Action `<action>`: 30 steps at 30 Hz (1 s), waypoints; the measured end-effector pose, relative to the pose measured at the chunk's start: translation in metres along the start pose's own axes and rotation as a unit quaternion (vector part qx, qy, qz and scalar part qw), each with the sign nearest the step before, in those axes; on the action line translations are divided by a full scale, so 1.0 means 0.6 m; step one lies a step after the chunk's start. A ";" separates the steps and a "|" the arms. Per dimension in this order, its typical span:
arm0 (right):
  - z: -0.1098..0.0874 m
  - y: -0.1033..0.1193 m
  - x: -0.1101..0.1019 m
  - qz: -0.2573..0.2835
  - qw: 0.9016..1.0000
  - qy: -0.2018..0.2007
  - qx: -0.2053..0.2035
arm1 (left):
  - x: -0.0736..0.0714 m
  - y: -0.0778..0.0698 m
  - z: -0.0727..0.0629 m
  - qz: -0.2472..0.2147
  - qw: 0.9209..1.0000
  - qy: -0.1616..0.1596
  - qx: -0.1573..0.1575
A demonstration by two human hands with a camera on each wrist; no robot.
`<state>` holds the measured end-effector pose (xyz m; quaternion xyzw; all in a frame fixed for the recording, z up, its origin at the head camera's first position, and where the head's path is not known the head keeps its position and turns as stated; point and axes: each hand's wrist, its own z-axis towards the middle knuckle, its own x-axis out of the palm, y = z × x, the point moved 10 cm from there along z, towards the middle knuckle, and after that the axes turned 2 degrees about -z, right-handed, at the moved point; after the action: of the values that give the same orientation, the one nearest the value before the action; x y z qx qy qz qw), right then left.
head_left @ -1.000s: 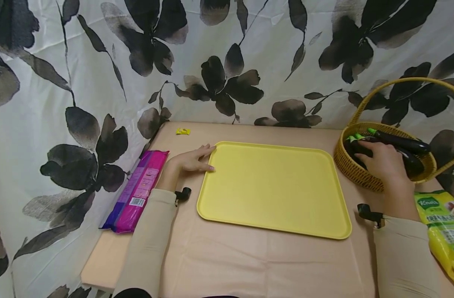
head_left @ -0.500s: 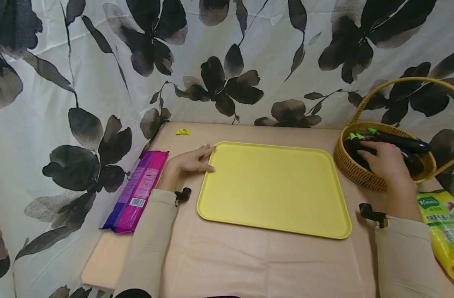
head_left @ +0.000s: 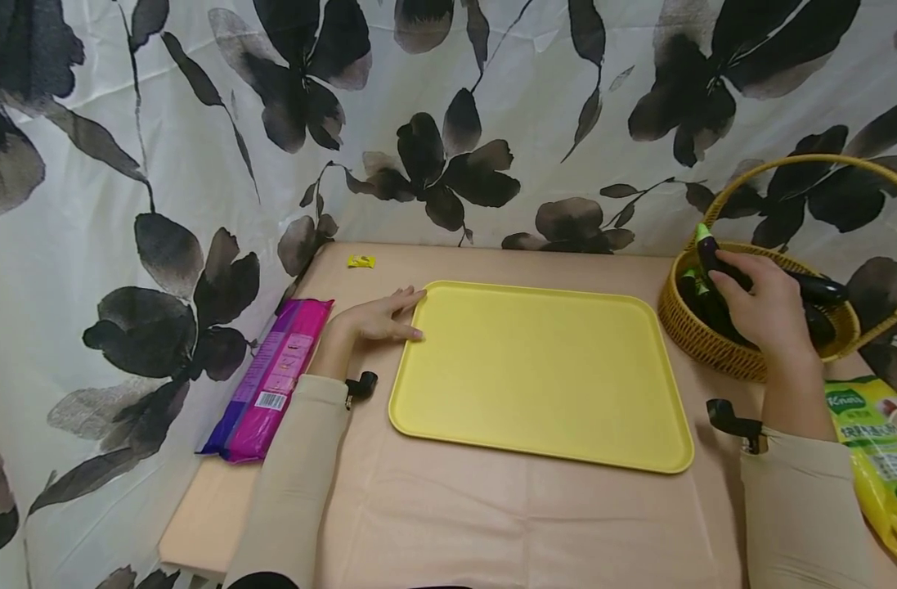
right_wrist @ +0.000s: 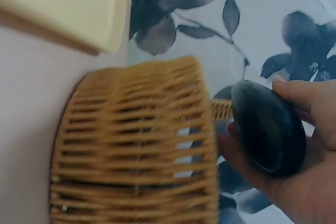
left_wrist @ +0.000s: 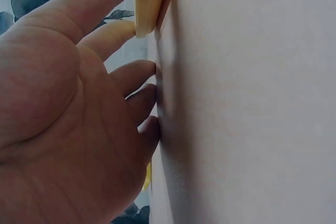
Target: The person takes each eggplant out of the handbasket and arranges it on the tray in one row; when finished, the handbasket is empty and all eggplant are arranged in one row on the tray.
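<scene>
My right hand (head_left: 768, 307) grips a dark eggplant (head_left: 722, 260) with a green stem, held just above the rim of the wicker basket (head_left: 701, 339). In the right wrist view the rounded end of this eggplant (right_wrist: 269, 128) sits between thumb and fingers, beside the basket's woven wall (right_wrist: 139, 135). More eggplants (head_left: 823, 288) lie inside the basket, partly covered by the hand. On the left, my left hand (head_left: 378, 317) touches the corner of a yellow tray (head_left: 540, 376). Its fingers are extended, and the left wrist view shows thumb and index finger against the tray's edge (left_wrist: 149, 3).
A purple and pink packet (head_left: 275, 380) lies beside the left forearm. Behind the tray is a small yellow wrapped candy (head_left: 361, 262). A yellow-green Knorr bag (head_left: 875, 458) lies by the right sleeve. The basket's tall handle (head_left: 794, 159) arches over it; a flowered curtain (head_left: 566, 98) hangs behind.
My right hand has lifted one eggplant from among the others, its stem end rising above the basket rim. The left hand and the tray have stayed in place.
</scene>
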<state>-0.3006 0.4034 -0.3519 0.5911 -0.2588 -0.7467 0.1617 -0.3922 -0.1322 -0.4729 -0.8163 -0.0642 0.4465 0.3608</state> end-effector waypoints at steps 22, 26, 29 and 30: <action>-0.028 0.234 0.175 0.050 0.966 0.120 -0.222 | -0.003 -0.001 0.003 -0.007 1.000 -0.001 0.005; -0.026 0.267 0.201 0.051 0.962 0.128 -0.237 | -0.004 0.000 0.004 -0.006 1.000 0.001 0.005; -0.023 0.285 0.221 0.061 0.958 0.136 -0.243 | -0.002 0.002 0.006 -0.004 1.000 0.000 0.003; -0.022 0.290 0.229 0.063 0.957 0.141 -0.245 | -0.001 0.002 0.007 -0.005 1.000 0.000 0.002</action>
<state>-0.3331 0.1840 -0.3634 0.6151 -0.0794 -0.6848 0.3827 -0.3960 -0.1314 -0.4748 -0.8150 -0.0671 0.4452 0.3647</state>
